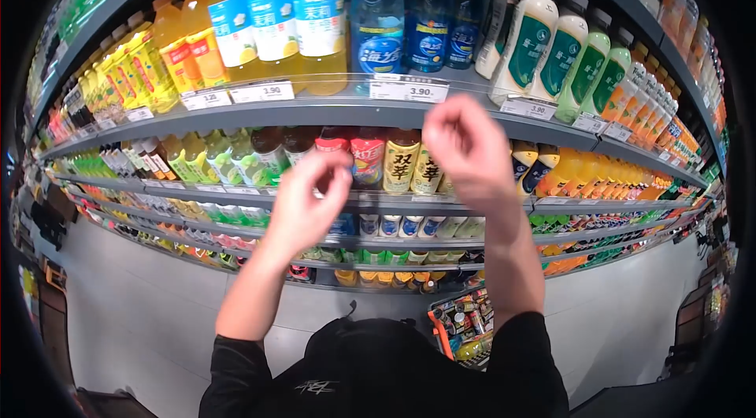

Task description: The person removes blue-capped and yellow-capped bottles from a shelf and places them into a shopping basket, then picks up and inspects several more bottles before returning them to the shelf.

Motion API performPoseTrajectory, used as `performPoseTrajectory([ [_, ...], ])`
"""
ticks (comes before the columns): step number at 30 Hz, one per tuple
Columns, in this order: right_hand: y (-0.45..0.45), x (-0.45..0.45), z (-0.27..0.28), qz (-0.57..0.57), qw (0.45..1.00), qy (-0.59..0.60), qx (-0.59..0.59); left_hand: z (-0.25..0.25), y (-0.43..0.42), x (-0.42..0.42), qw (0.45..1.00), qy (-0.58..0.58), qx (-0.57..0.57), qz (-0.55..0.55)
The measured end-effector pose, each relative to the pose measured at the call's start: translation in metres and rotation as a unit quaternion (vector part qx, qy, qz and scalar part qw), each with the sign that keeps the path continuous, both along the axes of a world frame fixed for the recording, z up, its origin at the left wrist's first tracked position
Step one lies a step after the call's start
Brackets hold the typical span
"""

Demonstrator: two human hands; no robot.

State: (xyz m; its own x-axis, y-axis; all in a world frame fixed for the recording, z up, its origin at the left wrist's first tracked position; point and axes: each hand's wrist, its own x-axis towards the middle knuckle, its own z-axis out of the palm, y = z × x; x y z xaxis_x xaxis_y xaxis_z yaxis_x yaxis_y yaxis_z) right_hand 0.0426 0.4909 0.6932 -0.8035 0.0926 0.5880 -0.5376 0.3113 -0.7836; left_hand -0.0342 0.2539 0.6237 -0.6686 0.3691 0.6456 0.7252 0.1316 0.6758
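My left hand is raised in front of the second shelf, its fingers loosely curled with a gap inside the thumb. I see nothing held in it. Behind it are bottles with red labels. My right hand is higher, just below the upper shelf edge, also loosely curved and with no object visible in it. It partly covers a bottle with a yellow label; a similar yellow-labelled bottle stands beside that one. Above, between the hands, a price tag reads 3.90.
The upper shelf carries yellow drink bottles, blue bottles and white bottles with green labels. More drink rows fill the lower shelves. A shopping basket with packaged goods is on the floor, low on the right.
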Motion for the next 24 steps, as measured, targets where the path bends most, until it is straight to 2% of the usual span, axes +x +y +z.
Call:
performPoseTrajectory([
  [2, -0.012, -0.046, 0.040, -0.066, 0.989, 0.132, 0.011, 0.053, -0.006, -0.017, 0.998, -0.029, 0.026, 0.044],
  [4, -0.017, -0.085, 0.073, -0.221, 0.958, 0.168, 0.074, 0.100, -0.007, -0.035, 0.996, 0.014, 0.029, 0.087],
  [6, -0.025, -0.108, 0.094, -0.323, 0.921, 0.185, 0.118, 0.135, -0.004, -0.046, 0.993, 0.014, 0.100, 0.068],
  [7, -0.028, -0.117, 0.104, -0.340, 0.916, 0.171, 0.127, 0.149, 0.000, -0.052, 0.990, 0.023, 0.118, 0.068],
  [8, -0.029, -0.134, 0.107, -0.405, 0.872, 0.229, 0.153, 0.160, 0.005, -0.058, 0.988, 0.031, 0.136, 0.069],
  [10, -0.055, -0.117, 0.138, -0.380, 0.905, 0.133, 0.140, 0.180, 0.010, -0.072, 0.988, 0.048, 0.111, 0.095],
  [11, -0.050, -0.133, 0.141, -0.400, 0.883, 0.173, 0.172, 0.197, 0.007, -0.066, 0.981, 0.057, 0.001, 0.188],
  [14, -0.054, -0.133, 0.145, -0.372, 0.898, 0.138, 0.191, 0.218, 0.015, -0.048, 0.989, -0.104, 0.100, 0.043],
  [15, -0.054, -0.138, 0.142, -0.379, 0.890, 0.180, 0.177, 0.218, 0.015, -0.062, 0.988, -0.105, 0.109, -0.002],
  [19, -0.062, -0.088, 0.136, -0.270, 0.906, 0.287, 0.153, 0.226, 0.014, -0.086, 0.982, -0.160, 0.093, -0.047],
  [20, -0.062, -0.079, 0.129, -0.265, 0.906, 0.297, 0.143, 0.226, 0.010, -0.094, 0.984, -0.152, 0.059, -0.068],
  [21, -0.047, -0.087, 0.117, -0.202, 0.891, 0.391, 0.107, 0.227, 0.008, -0.093, 0.993, -0.118, 0.004, -0.025],
  [22, -0.027, -0.084, 0.101, -0.223, 0.872, 0.423, 0.107, 0.233, 0.007, -0.090, 0.995, -0.082, -0.051, 0.017],
  [23, -0.035, -0.066, 0.099, -0.172, 0.824, 0.536, 0.059, 0.236, 0.012, -0.068, 0.993, -0.036, -0.053, 0.100],
  [24, -0.015, -0.046, 0.090, -0.232, 0.768, 0.588, 0.105, 0.238, 0.017, -0.047, 0.981, 0.003, -0.056, 0.186],
])
